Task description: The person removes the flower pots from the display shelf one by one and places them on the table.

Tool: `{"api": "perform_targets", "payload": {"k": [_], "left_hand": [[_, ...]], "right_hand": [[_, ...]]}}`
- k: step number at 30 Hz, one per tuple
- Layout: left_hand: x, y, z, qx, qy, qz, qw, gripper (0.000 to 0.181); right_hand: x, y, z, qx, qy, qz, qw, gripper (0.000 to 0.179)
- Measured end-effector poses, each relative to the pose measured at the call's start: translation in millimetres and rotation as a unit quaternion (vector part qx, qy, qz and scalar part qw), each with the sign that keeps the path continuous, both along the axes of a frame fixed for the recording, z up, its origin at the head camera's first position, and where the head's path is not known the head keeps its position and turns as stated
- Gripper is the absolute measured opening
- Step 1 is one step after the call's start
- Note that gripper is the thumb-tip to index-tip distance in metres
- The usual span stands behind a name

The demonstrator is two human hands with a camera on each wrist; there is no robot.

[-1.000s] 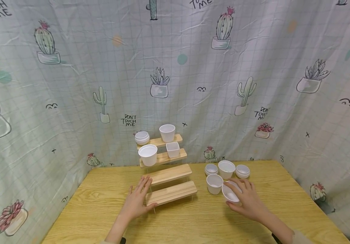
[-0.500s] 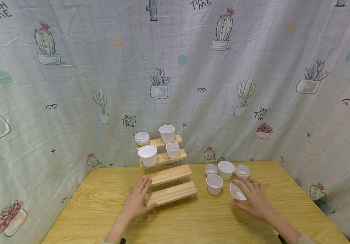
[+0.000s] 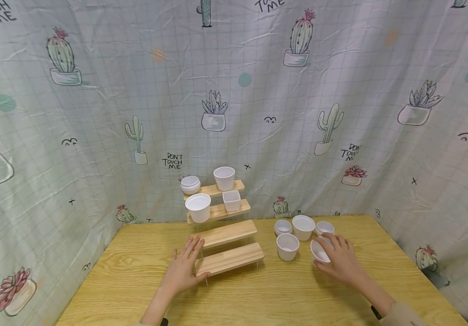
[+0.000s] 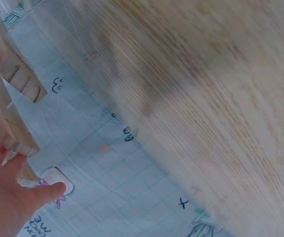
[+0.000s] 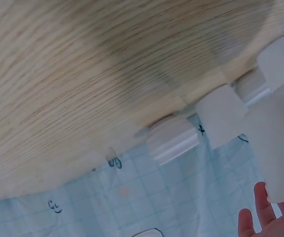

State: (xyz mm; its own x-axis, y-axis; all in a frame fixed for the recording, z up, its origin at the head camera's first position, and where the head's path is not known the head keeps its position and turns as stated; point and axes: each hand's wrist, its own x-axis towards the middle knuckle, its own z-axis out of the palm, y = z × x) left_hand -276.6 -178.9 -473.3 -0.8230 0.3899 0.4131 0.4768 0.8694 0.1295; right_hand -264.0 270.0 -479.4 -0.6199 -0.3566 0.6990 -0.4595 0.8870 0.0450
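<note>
Though nine pots [image 3: 319, 251]; one in grip [image 3: 340, 262].

At my left hand [image 3: 182, 270], the stand [image 3: 229, 259] has 4 boards of pale wood, smooth and matt, finely grained. The 4 white pots [image 3: 203, 212] on the stand look like smooth plastic with a soft sheen, as does the white cup [image 3: 317, 250] I grip right of the stand. The desk [image 3: 250, 299] beneath the stand shows yellowish wood grain, satin-like. Behind the stand hangs thin, creased cloth [image 3: 242, 45], faintly shiny along its folds.
</note>
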Motion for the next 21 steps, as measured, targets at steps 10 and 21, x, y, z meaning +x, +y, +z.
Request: {"api": "perform_targets", "payload": {"k": [10,21], "left_hand": [[-1.0,-0.9,-1.4,-0.008,0.005,0.002,1.0,0.091],[-0.3,-0.2,0.2,-0.008,0.006,0.002,0.9999,0.091]], "right_hand": [[-19.0,0.8,-6.6,0.019,-0.013,-0.011,0.9997,0.069],[-33.8,-2.3,-13.0,0.039,-0.027,0.007,0.9988,0.066]]}}
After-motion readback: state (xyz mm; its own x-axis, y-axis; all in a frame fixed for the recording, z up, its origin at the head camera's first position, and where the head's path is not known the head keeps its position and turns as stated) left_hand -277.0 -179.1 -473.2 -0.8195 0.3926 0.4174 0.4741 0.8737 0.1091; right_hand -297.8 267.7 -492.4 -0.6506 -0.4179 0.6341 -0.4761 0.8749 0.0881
